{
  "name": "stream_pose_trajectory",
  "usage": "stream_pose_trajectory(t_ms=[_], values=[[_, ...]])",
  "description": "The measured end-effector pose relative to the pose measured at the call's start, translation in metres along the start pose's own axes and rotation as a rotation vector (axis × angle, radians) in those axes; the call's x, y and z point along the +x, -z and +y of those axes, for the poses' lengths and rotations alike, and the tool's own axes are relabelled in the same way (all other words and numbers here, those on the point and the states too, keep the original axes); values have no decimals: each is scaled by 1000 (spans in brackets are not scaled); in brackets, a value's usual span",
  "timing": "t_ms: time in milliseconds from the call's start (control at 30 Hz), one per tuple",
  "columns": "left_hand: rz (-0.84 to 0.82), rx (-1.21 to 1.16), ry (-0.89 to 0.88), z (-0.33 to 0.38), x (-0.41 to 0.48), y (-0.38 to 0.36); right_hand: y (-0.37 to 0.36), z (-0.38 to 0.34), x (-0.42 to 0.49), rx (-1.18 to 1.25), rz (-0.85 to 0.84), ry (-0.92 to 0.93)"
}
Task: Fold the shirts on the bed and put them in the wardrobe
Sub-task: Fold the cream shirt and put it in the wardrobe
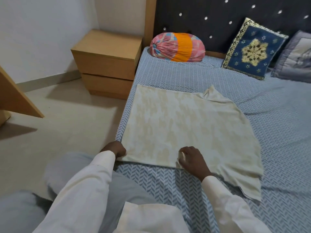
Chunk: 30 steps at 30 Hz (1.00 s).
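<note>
Shirt: one, cream with faint tan blotches, short-sleeved as far as can be seen. Lies spread flat on the bed, close to the bed's left edge and near corner. Left side is a straight, clean line, the far-left corner square. Right side irregular: one sleeve bunched and sticking up at the far right, a loose flap trailing off the near-right corner. Near edge straight. Left hand grips the near-left corner; right hand pinches the near edge about midway, with a small pucker of cloth there.
</note>
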<state>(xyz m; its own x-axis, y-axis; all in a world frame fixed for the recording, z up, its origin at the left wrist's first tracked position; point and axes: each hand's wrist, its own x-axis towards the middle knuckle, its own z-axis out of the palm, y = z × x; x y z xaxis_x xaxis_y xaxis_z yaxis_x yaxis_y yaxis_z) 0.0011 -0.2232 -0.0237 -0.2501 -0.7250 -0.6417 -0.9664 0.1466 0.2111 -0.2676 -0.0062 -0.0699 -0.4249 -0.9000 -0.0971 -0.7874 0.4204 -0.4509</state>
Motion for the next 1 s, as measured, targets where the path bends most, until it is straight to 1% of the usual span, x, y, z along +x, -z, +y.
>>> stream_pose_trajectory(t_ms=[67, 167, 233, 267, 300, 333, 367, 400, 433, 500, 533, 600, 667, 700, 767, 800, 900, 933, 967, 1000], values=[[32, -25, 2, -9, -5, 0, -2, 2, -17, -130, 41, -7], [59, -20, -8, -15, -11, 0, -2, 20, -36, -255, 136, -116], [123, 55, 7, -12, -15, -5, 2, 34, -46, -313, 188, -196], [181, 128, -5, -9, -18, -8, 6, 40, -53, -350, 192, -242], [244, 211, -59, -5, -21, -9, 11, 44, -59, -392, 187, -302], [281, 282, -160, -1, -22, -12, 15, 49, -64, -439, 189, -365], [270, 313, -296, 4, -22, -16, 21, 54, -69, -472, 203, -422], [212, 324, -428, 11, -22, -21, 27, 58, -72, -481, 218, -457], [143, 357, -522, 16, -23, -26, 31, 60, -73, -487, 230, -463], [84, 508, -602, 22, -26, -33, 36, 62, -76, -484, 156, -426], [90, 574, -605, 22, -25, -32, 34, 61, -75, -487, 99, -384], [138, 665, -601, 22, -22, -30, 28, 61, -83, -507, 50, -291], [205, 737, -593, 19, -18, -28, 26, 62, -87, -506, 105, -257], [229, 770, -586, 19, -16, -28, 27, 63, -89, -498, 162, -258], [238, 808, -572, 15, -11, -27, 33, 59, -87, -462, 240, -250], [236, 810, -568, 13, -8, -27, 36, 55, -86, -446, 240, -254], [227, 797, -580, 12, -5, -26, 44, 48, -85, -425, 70, -315], [224, 792, -577, 13, -5, -25, 46, 51, -85, -398, 44, -359], [217, 789, -569, 12, -5, -25, 49, 55, -87, -344, 76, -408], [210, 786, -564, 12, -5, -25, 53, 60, -90, -275, 176, -461]])
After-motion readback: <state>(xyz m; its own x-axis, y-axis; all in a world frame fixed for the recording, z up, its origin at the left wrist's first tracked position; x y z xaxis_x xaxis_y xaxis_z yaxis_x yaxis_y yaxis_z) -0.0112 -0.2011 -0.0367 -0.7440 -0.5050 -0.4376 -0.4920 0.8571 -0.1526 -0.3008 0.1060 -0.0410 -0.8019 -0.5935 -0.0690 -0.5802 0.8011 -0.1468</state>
